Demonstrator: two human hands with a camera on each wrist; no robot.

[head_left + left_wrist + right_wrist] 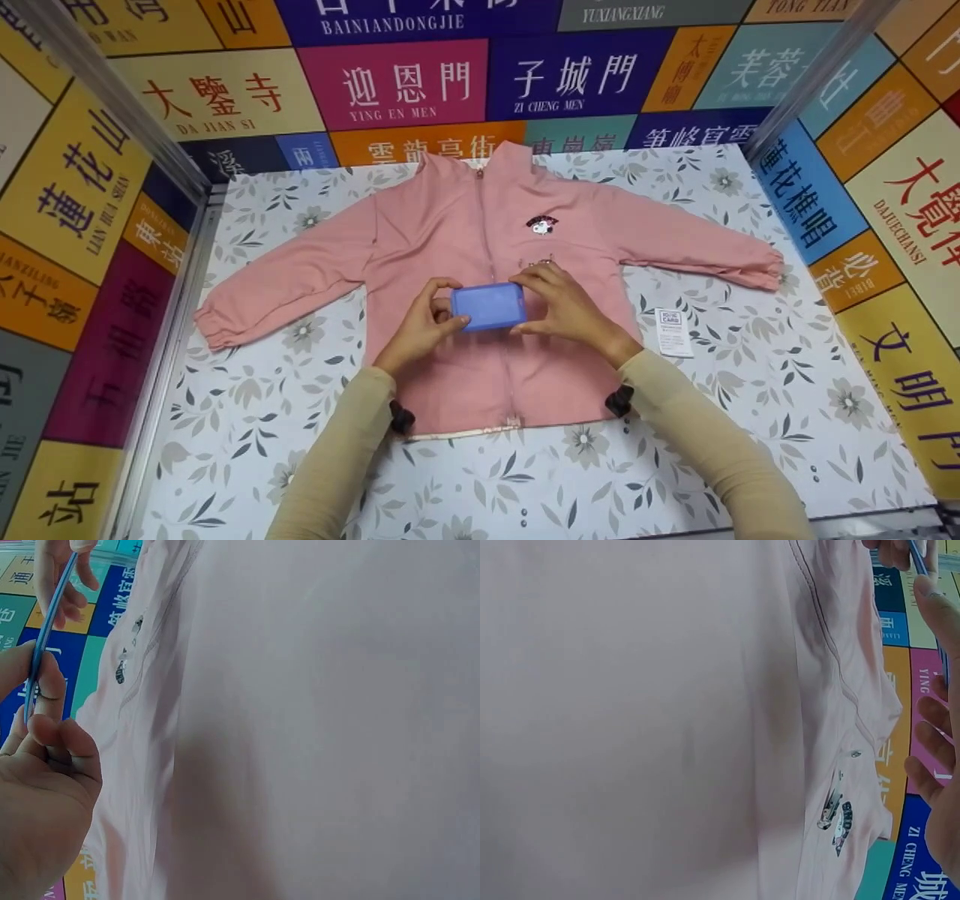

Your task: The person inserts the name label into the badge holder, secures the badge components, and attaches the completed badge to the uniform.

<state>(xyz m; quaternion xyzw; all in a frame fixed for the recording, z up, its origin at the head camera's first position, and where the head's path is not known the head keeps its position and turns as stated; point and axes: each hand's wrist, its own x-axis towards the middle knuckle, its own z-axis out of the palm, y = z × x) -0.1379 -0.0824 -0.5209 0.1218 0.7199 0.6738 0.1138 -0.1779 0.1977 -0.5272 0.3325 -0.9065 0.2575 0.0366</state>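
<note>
Between both hands, above the middle of a pink zip jacket [427, 225], is a thin blue rectangular card-like case [490, 306]. My left hand [421, 324] pinches its left end between thumb and fingers. The right hand [564, 304] pinches the opposite end the same way. Seen edge-on in the left wrist view, the blue case [46, 634] looks slim, held by the left hand [49, 787]. The right wrist view shows the right hand [941, 735] at its edge. The jacket lies front up with sleeves spread, zipper down the middle and a cartoon print on the chest.
A small white printed card [674, 332] lies on the floral-patterned table [750, 420], right of the jacket. Upright panels [405, 82] with coloured blocks and lettering enclose the table's back, left and right sides.
</note>
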